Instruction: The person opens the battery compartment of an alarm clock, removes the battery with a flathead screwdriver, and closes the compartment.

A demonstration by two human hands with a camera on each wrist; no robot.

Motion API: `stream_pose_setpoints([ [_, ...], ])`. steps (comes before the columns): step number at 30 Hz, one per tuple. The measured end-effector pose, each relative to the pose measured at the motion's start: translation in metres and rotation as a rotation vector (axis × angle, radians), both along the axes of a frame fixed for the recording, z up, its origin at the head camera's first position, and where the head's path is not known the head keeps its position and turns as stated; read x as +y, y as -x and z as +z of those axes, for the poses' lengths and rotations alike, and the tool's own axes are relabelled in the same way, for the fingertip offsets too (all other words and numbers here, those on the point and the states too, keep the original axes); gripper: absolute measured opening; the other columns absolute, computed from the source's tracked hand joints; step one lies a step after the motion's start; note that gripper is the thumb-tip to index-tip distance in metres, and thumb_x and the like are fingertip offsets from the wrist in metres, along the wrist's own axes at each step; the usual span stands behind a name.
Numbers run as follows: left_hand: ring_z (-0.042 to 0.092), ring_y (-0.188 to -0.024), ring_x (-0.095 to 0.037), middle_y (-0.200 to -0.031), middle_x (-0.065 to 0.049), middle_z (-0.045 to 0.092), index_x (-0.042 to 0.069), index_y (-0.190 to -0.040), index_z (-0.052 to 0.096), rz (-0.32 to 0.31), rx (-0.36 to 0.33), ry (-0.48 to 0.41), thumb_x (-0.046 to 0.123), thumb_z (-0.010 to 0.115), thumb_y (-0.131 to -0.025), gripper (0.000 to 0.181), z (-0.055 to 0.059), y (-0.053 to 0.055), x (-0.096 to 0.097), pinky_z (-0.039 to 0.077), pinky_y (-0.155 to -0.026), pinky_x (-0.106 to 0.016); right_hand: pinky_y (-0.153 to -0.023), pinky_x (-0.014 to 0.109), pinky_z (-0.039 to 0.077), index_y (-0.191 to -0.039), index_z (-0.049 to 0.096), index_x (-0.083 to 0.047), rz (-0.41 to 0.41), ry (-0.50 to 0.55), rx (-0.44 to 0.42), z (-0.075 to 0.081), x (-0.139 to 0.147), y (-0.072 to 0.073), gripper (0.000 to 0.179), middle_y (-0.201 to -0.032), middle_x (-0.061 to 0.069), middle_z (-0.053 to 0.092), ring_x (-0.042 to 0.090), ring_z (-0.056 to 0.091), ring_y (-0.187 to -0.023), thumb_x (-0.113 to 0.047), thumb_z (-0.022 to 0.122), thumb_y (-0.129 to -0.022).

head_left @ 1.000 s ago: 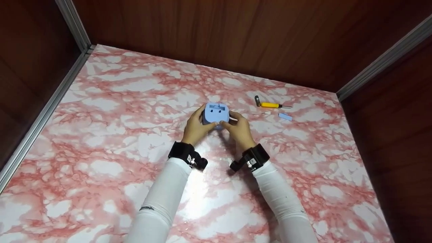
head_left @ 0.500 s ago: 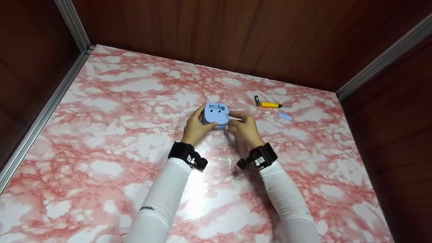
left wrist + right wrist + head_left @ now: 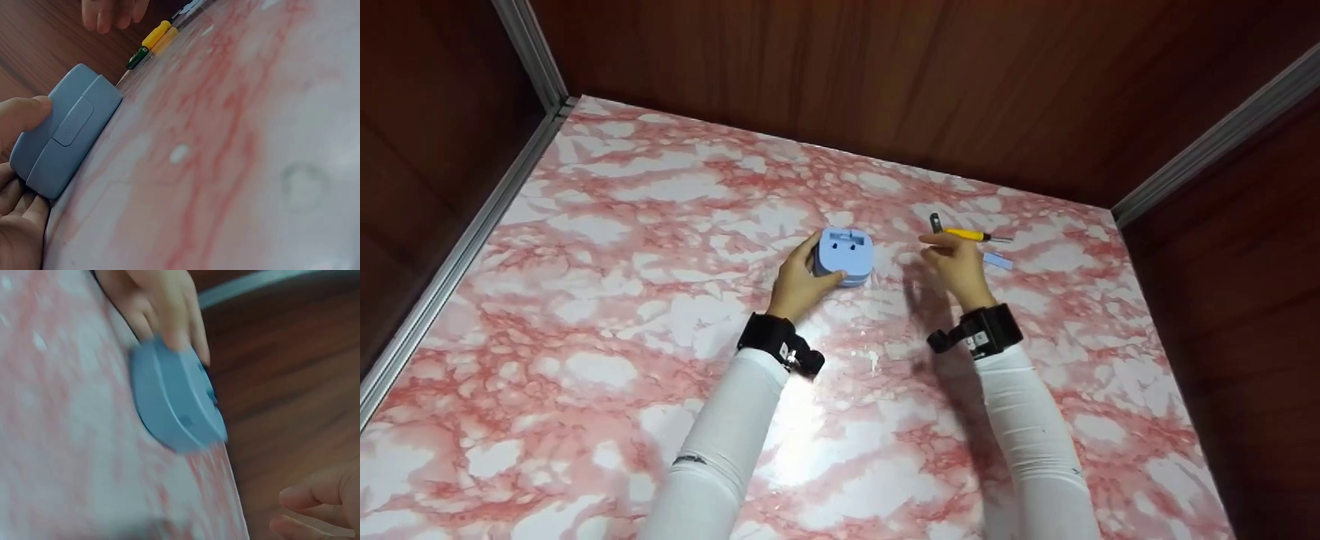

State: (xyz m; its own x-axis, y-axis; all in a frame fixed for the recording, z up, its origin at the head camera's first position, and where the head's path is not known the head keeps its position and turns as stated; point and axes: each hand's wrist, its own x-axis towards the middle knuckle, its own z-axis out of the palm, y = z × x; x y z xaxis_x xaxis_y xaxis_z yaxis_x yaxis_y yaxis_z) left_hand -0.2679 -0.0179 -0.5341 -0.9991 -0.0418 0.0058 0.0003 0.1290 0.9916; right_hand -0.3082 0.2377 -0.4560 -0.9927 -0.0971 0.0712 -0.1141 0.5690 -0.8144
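My left hand (image 3: 797, 285) holds a light-blue rounded plastic case (image 3: 846, 259) on the table, thumb over its near edge and fingers along its left side. The case's top has a rectangular recess and two dark spots; in the left wrist view, its side (image 3: 73, 122) carries a raised oblong panel. Off to the right, my right hand (image 3: 960, 266) hovers apart from the case, fingers loosely bent with nothing seen between them. Close to it lie a small dark battery (image 3: 935, 221), a yellow-handled screwdriver (image 3: 966, 235) and a small light-blue cover (image 3: 997, 261), partly hidden by the hand.
The table (image 3: 675, 225) has a red and white marbled top. Dark wood-grain panels (image 3: 840, 82) rise behind it and at both sides, with metal strips at the corners. Small pale bits (image 3: 873, 358) show on the surface between the forearms.
My right hand has let go of the case and moved right, toward the battery and screwdriver. My left hand has stayed on the case, which is nearly unmoved.
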Motion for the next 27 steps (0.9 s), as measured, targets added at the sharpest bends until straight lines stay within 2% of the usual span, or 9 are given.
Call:
stream_pose_setpoints([
  [6, 0.040, -0.145, -0.022, -0.160, -0.009, 0.039, 0.020, -0.159, 0.035, 0.002, -0.019, 0.026, 0.023, 0.083, -0.085, 0.089, 0.001, -0.001, -0.002, 0.036, -0.118, -0.030, -0.086, 0.024, 0.053, -0.124, 0.069, 0.005, -0.051, -0.026, 0.016, 0.010, 0.030, 0.016, 0.029, -0.127, 0.022, 0.066, 0.030, 0.064, -0.109, -0.001, 0.063, -0.097],
  [14, 0.037, -0.146, -0.021, -0.161, -0.011, 0.036, 0.016, -0.160, 0.033, -0.008, -0.014, -0.063, 0.013, 0.082, -0.085, 0.090, 0.000, 0.001, -0.002, 0.037, -0.116, -0.023, -0.086, 0.028, 0.053, -0.124, 0.069, 0.005, -0.112, -0.160, 0.031, 0.017, 0.061, 0.033, 0.029, -0.126, 0.024, 0.066, 0.033, 0.064, -0.111, -0.002, 0.062, -0.097],
  [19, 0.037, -0.147, -0.022, -0.162, -0.012, 0.035, 0.016, -0.159, 0.034, -0.002, -0.010, -0.075, 0.012, 0.083, -0.085, 0.089, -0.001, 0.002, -0.002, 0.038, -0.115, -0.022, -0.088, 0.039, 0.055, -0.117, 0.070, 0.009, -0.111, -0.286, 0.057, 0.015, 0.075, 0.041, 0.026, -0.116, 0.030, 0.068, 0.040, 0.066, -0.106, 0.001, 0.062, -0.094],
  [23, 0.037, -0.147, -0.023, -0.162, -0.013, 0.035, 0.016, -0.159, 0.034, -0.002, 0.002, -0.065, 0.012, 0.083, -0.084, 0.089, -0.002, 0.003, -0.001, 0.037, -0.115, -0.022, -0.092, 0.052, 0.055, -0.114, 0.070, 0.012, -0.126, -0.333, 0.084, 0.009, 0.084, 0.044, 0.026, -0.114, 0.032, 0.068, 0.045, 0.064, -0.108, 0.006, 0.060, -0.092],
  [27, 0.037, -0.147, -0.022, -0.161, -0.012, 0.035, 0.017, -0.159, 0.036, -0.004, -0.002, -0.068, 0.012, 0.083, -0.084, 0.088, -0.002, 0.002, 0.000, 0.037, -0.115, -0.021, -0.094, 0.053, 0.054, -0.108, 0.073, 0.013, -0.155, -0.367, 0.110, 0.001, 0.091, 0.049, 0.026, -0.112, 0.030, 0.069, 0.044, 0.064, -0.109, 0.008, 0.059, -0.087],
])
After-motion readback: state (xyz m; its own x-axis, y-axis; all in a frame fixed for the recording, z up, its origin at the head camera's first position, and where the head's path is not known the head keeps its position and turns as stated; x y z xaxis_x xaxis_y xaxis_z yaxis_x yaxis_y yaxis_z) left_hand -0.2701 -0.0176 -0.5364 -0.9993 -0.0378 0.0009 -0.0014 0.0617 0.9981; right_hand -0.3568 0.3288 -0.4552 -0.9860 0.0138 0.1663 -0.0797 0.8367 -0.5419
